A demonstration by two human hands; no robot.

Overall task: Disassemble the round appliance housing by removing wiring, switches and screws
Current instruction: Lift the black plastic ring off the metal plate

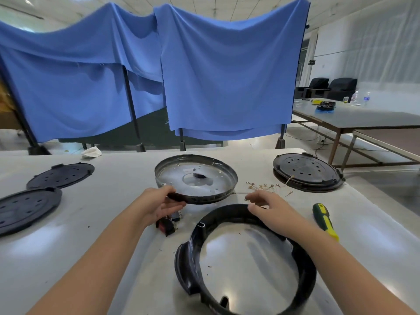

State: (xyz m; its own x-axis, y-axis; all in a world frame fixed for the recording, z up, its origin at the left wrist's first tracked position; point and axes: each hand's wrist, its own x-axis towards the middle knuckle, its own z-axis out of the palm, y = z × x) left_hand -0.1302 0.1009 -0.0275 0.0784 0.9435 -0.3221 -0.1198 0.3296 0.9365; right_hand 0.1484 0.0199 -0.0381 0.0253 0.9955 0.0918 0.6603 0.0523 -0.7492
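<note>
Shallow round metal pan (196,179): mid-bench, near edge lifted, left hand (159,204) grip clamped on rim. Right hand (264,204) pinching thin wire (238,193) beside pan. Risk: hard tug snaps wire, tips pan onto black switch (166,225) beneath.

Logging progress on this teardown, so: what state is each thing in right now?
metal pan: tilted, near edge lifted by left hand
wire: pinched by right hand, runs to the pan
black ring: lying on table, open middle
screwdriver: lying unused
switches: loose on table
</note>
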